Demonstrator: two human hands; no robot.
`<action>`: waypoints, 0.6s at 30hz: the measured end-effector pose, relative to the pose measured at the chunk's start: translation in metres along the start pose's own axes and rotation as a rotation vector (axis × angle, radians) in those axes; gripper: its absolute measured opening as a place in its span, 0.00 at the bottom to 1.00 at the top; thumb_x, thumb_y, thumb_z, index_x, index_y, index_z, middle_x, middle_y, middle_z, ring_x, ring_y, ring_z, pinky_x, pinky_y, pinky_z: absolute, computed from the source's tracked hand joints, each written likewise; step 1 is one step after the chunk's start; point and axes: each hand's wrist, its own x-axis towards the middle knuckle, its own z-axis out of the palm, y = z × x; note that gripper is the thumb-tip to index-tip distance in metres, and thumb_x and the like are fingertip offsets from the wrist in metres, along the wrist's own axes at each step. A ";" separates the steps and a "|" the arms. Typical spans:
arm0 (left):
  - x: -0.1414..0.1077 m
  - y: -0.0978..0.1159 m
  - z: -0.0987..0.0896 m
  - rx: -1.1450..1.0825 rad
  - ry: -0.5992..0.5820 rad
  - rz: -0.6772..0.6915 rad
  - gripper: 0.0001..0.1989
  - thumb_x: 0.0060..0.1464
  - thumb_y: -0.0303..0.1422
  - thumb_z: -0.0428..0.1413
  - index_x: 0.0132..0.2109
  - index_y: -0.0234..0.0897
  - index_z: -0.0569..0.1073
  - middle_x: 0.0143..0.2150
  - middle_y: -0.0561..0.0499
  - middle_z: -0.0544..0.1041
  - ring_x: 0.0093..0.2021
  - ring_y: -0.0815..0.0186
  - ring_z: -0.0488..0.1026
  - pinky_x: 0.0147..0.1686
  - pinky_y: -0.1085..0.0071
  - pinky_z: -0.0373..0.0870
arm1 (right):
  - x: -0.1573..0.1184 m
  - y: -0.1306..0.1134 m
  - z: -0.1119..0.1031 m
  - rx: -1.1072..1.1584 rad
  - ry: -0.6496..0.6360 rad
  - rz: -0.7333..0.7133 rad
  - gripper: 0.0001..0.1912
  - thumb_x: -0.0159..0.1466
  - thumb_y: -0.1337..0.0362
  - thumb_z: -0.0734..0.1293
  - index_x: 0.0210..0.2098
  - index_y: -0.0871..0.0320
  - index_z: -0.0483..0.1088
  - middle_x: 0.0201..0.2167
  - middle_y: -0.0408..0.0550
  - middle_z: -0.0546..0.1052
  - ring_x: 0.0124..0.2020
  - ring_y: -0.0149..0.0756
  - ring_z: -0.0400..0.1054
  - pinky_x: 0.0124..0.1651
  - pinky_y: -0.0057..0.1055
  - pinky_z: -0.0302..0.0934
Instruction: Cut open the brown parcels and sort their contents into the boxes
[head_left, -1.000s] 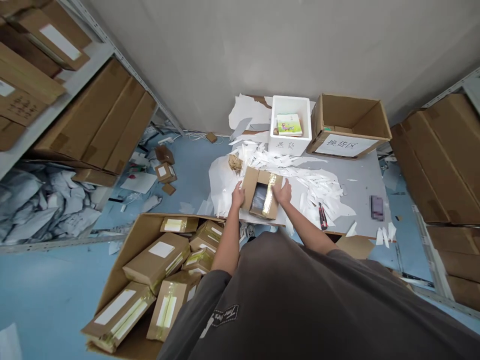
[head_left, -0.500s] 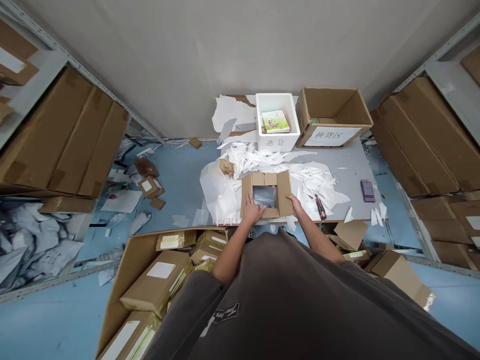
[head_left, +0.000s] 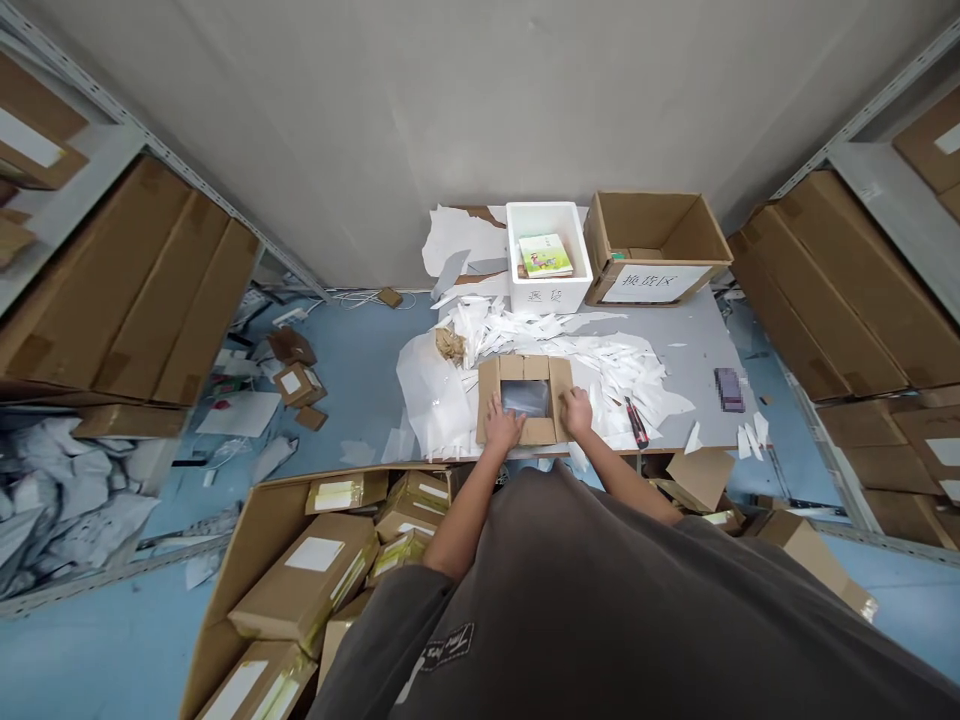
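Observation:
A small open cardboard box [head_left: 538, 432] stands on the table in front of me, its flaps folded outward. Inside it lies something dark under clear plastic [head_left: 529, 398]; its kind cannot be made out. My left hand [head_left: 503, 427] rests on the left flap and the near rim, fingers apart. At the right flap, my right hand [head_left: 577, 412] is closed with its fingers curled on the cardboard edge. A red and black utility knife [head_left: 637, 423] lies on the table to the right of the box.
White paper strips [head_left: 615, 368] cover much of the table. Behind them stand a white foam box [head_left: 550, 295] holding booklets and a larger cardboard box [head_left: 656, 285]. A big carton [head_left: 217, 600] of taped parcels stands at lower left. Shelves flank both sides.
My right hand has shifted from outstretched along the right flap to curled fingers at its edge, with the flap lying flatter. My left hand stays on the left side. The view has tilted slightly.

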 end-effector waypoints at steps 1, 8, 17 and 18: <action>0.000 -0.001 -0.004 -0.030 0.004 0.005 0.25 0.75 0.47 0.48 0.56 0.34 0.82 0.83 0.35 0.52 0.82 0.39 0.49 0.74 0.41 0.59 | 0.005 -0.010 -0.001 -0.036 -0.062 -0.095 0.19 0.70 0.71 0.59 0.52 0.59 0.79 0.55 0.63 0.77 0.61 0.53 0.67 0.65 0.42 0.62; -0.012 -0.022 -0.024 -0.164 -0.018 0.078 0.17 0.73 0.42 0.54 0.42 0.38 0.82 0.80 0.41 0.60 0.82 0.47 0.50 0.78 0.46 0.54 | 0.056 -0.068 0.002 -0.076 -0.499 -0.281 0.25 0.64 0.79 0.67 0.59 0.62 0.80 0.56 0.64 0.81 0.59 0.54 0.74 0.64 0.40 0.64; -0.045 -0.033 -0.014 -0.116 -0.258 0.317 0.27 0.51 0.51 0.74 0.55 0.44 0.86 0.83 0.44 0.54 0.84 0.39 0.34 0.79 0.40 0.46 | 0.095 -0.071 -0.012 -0.023 -0.181 -0.453 0.45 0.65 0.77 0.61 0.81 0.57 0.54 0.83 0.52 0.49 0.82 0.52 0.41 0.79 0.51 0.48; -0.048 -0.031 -0.011 -0.066 -0.256 0.326 0.29 0.47 0.50 0.76 0.54 0.45 0.87 0.83 0.44 0.54 0.84 0.36 0.32 0.79 0.37 0.44 | 0.104 -0.074 -0.013 -0.046 -0.205 -0.451 0.46 0.64 0.77 0.62 0.81 0.59 0.54 0.83 0.54 0.48 0.83 0.54 0.38 0.79 0.54 0.48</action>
